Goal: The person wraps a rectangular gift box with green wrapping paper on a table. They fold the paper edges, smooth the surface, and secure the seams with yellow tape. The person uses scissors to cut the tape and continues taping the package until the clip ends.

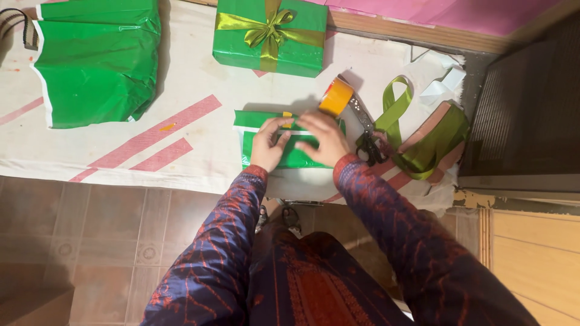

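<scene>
We pressed our left hand [269, 145] and right hand [323, 140], fingers spread flat, onto the small green parcel [290, 158] on the tabletop [181, 72], sealing its fold beside the tape roll [335, 96], the next strip probably needing 1 hand free.

Both hands, left [270, 143] and right [323, 139], press down, fingers seemingly spread.

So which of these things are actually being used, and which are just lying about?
In use:
- left hand and right hand, both pressing on the small green-wrapped box

Lying about:
- orange tape roll
- black-handled scissors
- loose olive-green ribbon
- finished green gift box with gold bow
- crumpled green wrapping paper
</scene>
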